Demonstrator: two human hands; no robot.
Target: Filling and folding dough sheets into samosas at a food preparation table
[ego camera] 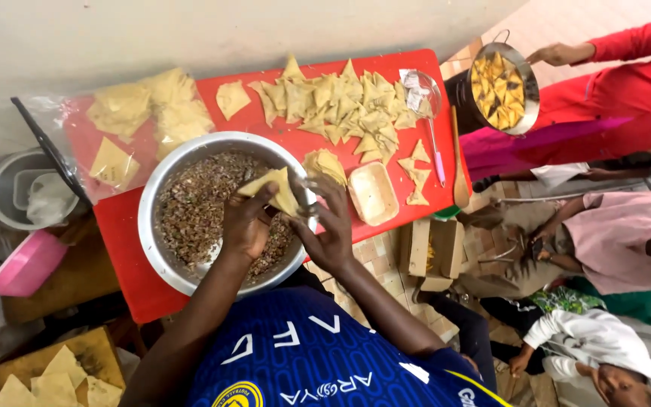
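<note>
A makeshift cooking spot, likely a small food stall: a red table [122,218] against a bare wall holds folded pastries [340,105], with a frying pan [502,87] past its right edge.

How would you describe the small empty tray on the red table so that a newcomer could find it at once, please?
Start at the red table and its big metal bowl of filling. Just right of the bowl, below the heap of folded pastries, lies a small tray. It alone is a pale, rounded rectangle, lying empty.
</note>
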